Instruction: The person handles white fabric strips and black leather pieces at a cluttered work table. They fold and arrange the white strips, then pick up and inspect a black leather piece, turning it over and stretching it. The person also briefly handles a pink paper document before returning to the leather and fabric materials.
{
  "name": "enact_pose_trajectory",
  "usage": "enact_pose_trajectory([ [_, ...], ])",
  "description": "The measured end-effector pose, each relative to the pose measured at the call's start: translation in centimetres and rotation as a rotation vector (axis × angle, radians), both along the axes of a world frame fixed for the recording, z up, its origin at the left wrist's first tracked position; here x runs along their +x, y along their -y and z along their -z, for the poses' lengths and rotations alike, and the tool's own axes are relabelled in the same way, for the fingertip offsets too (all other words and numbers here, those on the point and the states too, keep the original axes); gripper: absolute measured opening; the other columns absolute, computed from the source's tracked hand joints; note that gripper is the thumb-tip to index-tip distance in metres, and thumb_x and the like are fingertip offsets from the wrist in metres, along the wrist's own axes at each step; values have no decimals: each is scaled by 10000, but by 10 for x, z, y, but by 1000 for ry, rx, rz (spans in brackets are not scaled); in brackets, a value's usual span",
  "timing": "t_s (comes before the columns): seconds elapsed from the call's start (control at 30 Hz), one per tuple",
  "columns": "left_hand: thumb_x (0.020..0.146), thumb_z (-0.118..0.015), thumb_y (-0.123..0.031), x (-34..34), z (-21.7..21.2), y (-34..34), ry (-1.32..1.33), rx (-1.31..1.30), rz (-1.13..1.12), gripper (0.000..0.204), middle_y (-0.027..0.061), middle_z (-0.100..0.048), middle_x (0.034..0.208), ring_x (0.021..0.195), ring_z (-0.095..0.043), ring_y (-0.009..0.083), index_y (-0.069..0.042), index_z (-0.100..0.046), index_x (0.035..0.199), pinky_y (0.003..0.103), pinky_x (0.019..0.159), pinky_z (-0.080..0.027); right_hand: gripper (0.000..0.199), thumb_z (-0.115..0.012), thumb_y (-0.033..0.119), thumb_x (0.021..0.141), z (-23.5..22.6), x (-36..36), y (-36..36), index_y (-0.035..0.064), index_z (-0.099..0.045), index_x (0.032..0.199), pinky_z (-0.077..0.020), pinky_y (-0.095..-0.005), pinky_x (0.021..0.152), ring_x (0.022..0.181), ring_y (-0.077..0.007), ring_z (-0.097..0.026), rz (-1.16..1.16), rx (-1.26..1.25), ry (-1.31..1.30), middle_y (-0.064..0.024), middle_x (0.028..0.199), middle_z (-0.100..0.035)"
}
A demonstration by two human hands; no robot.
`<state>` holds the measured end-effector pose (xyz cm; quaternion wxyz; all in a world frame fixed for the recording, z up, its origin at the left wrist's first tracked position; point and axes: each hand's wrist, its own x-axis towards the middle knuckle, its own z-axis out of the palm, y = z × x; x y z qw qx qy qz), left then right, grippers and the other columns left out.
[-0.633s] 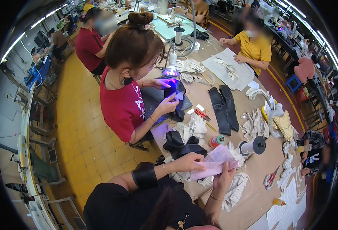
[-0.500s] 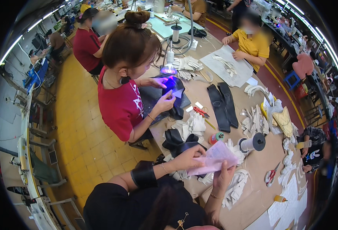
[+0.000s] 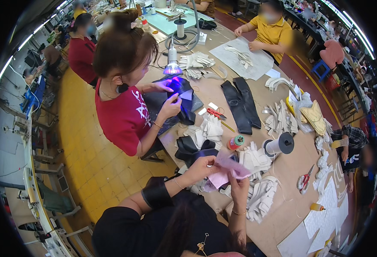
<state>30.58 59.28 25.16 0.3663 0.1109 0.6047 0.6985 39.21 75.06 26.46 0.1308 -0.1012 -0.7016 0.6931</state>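
A thin pink sheet (image 3: 221, 176), partly folded and creased, is held up between my two hands above the table's near edge. My left hand (image 3: 202, 168) pinches its left side. My right hand (image 3: 239, 188) grips it from below on the right, with fingers partly hidden behind it. I cannot make out whether the sheet is paper or cloth. Around my left arm sits a wide black band (image 3: 155, 195). Just beyond the sheet lie black strips (image 3: 188, 147) and piles of off-white cut pieces (image 3: 254, 157).
A green-and-red bottle (image 3: 235, 142) and a white thread spool (image 3: 278, 145) stand beyond my hands. Red-handled scissors (image 3: 305, 182) lie to the right. Across the table are black straps (image 3: 240, 105). At the left, a co-worker in red (image 3: 117, 115) handles black material under a lamp (image 3: 172, 64).
The pink sheet has gone from spread flat to folded and bunched, one flap now raised. Both hands have shifted slightly left in the picture, as the whole view has moved.
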Motion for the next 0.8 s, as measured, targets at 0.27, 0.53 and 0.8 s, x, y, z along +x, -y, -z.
enact_pose_trajectory([
  [0.27,962,-461,-372,-7,0,-15,658,304,-63,389,63,-622,1037,959,-612,153,-36,-572,1124,277,833,-500,318,-510,-128,730,-3,3,-21,71,-725,853,-461,-306,865,1000,-239,-604,-32,80,-129,-119,1048,-642],
  [0.53,869,-633,-76,-4,-4,-30,533,-28,125,375,93,-608,1089,951,-619,168,-2,-504,1213,324,784,-543,403,-428,-32,836,7,11,-45,52,-555,1210,-402,-363,964,1089,-279,-540,-71,211,-55,-128,1267,-484],
  [0.8,892,-622,-116,-10,4,-48,90,-52,78,296,49,-621,1042,923,-582,102,-5,-544,1154,246,814,-465,641,-702,263,838,25,13,-40,0,-383,1327,-504,-284,782,948,-140,-580,-59,-457,310,-87,1129,-548],
])
